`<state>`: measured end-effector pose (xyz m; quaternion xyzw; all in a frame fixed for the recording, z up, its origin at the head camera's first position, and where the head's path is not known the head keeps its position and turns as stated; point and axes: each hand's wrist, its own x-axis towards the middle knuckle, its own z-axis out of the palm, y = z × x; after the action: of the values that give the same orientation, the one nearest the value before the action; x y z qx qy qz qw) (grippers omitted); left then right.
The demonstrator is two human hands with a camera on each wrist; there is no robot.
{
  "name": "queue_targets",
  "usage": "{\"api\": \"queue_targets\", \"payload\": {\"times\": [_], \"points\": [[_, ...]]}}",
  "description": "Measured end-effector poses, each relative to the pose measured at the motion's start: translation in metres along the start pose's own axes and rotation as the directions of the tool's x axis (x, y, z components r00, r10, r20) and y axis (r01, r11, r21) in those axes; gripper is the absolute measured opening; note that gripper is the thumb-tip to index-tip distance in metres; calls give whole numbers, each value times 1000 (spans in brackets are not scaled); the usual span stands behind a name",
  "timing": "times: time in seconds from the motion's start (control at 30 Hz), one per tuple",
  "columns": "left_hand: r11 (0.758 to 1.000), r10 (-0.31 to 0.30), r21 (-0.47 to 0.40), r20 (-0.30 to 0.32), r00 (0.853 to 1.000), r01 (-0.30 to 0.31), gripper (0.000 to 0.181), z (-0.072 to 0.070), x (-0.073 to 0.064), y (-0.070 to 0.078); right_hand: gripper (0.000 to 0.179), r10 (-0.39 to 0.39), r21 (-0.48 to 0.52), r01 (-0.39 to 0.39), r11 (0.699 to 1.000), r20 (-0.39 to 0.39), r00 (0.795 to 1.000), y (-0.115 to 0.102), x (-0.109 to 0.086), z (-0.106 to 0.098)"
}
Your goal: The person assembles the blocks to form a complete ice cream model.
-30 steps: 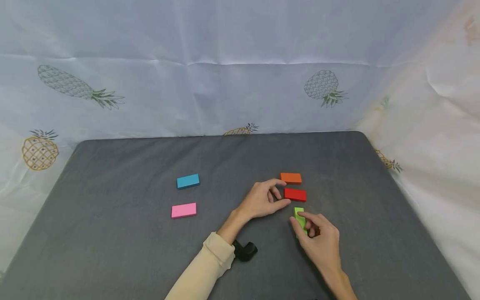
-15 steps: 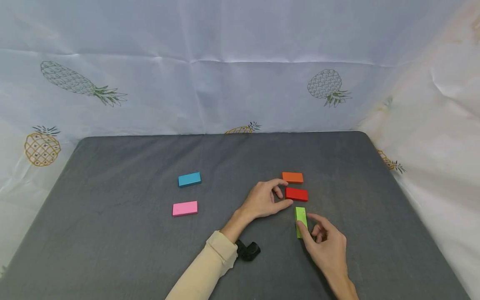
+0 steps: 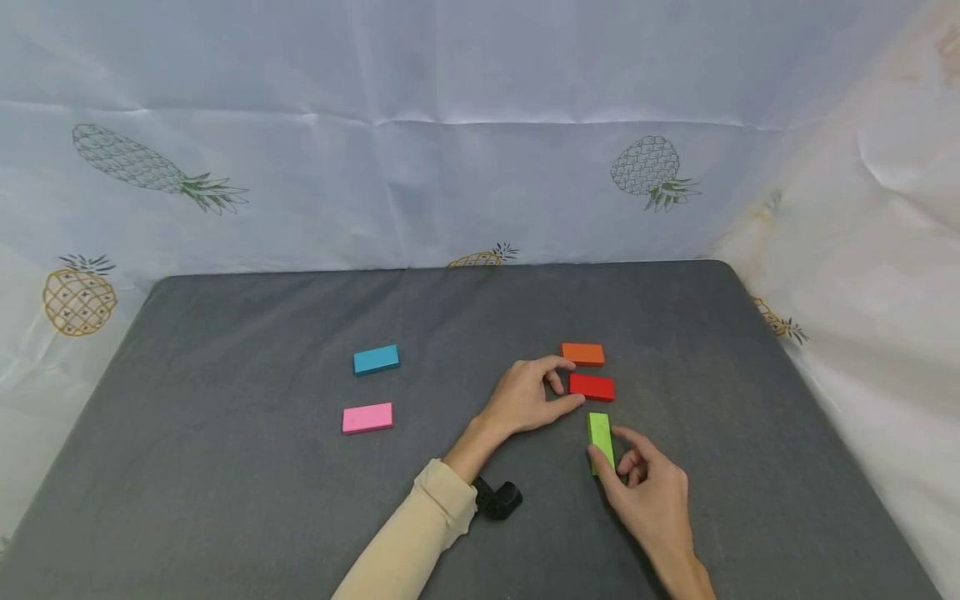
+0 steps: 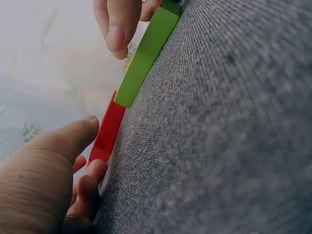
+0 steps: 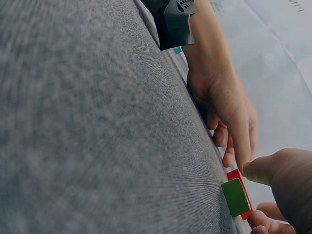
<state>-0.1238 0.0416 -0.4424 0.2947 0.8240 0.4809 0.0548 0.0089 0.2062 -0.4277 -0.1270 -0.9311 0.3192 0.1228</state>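
Note:
A light green block [image 3: 601,433] lies lengthwise on the grey cloth at the right. My right hand [image 3: 651,492] straddles it loosely, thumb over its left side and index finger at its right, without a visible grip. In the left wrist view that thumb [image 4: 117,36] appears apart from the green block [image 4: 146,58]. My left hand [image 3: 525,398] rests beside the red block [image 3: 592,387], its thumb near that block's lower left corner. Its index finger reaches to the left end of the orange block [image 3: 582,354]. The green block's near end partly hides the red block [image 5: 246,214] in the right wrist view.
On the left of the grey-covered table [image 3: 225,500] lie a blue block [image 3: 377,360] and a pink block [image 3: 367,418]. A black wrist camera [image 3: 501,500] sits on the left wrist. A white pineapple-print curtain [image 3: 480,192] rises behind the table.
My right hand has loosened from the green block; its index finger has moved from over the block to the right side. My left hand and the other blocks stay nearly where they were.

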Motion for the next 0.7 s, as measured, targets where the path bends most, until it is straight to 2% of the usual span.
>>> {"api": "queue_targets", "payload": {"times": [0.27,0.7], "points": [[999,7,51,-8,1000,-7,39,2,1,-1,40,1,-15,-1,1000,7,1000,1,0,1],[980,26,195,3,1000,-26,41,4,2,2,45,-30,-25,31,999,11,999,3,0,4]]}}
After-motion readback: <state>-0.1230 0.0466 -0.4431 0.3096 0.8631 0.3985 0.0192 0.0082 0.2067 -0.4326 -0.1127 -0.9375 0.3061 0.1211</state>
